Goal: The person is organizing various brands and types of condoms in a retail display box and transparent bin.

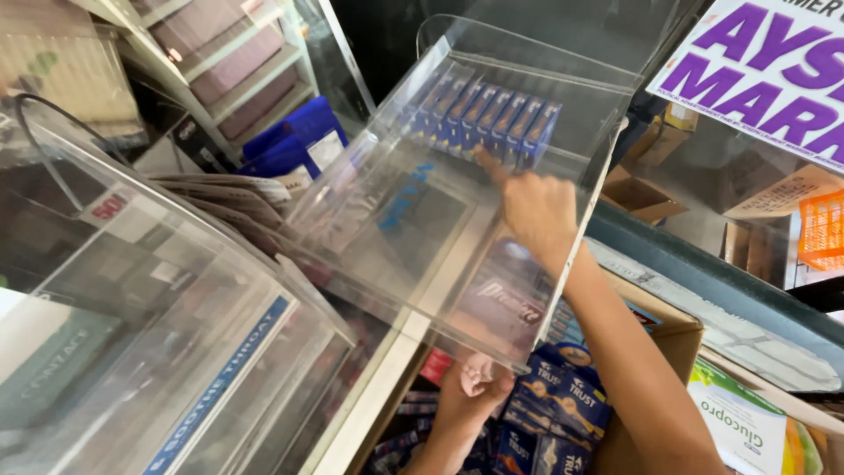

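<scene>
Above the cardboard box [655, 339] of blue packets [558, 405], a clear plastic tray [413, 211] tilts upward. Inside the tray, the right hand [538, 211] rests with its forefinger stretched out and the other fingers curled, the fingertip touching a row of blue boxes [483, 119] at the tray's upper end. Under the tray's lower edge, the left hand [470, 391] grips the rim, fingers curled.

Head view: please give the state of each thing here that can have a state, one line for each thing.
clear acrylic tray: tilted, held from below, mostly unfilled.
blue packs: upright, one tight row at the tray's far end.
right hand: inside the tray, forefinger on the row.
left hand: under the tray's near edge, gripping it.
cardboard box: open, blue packs inside.
</scene>
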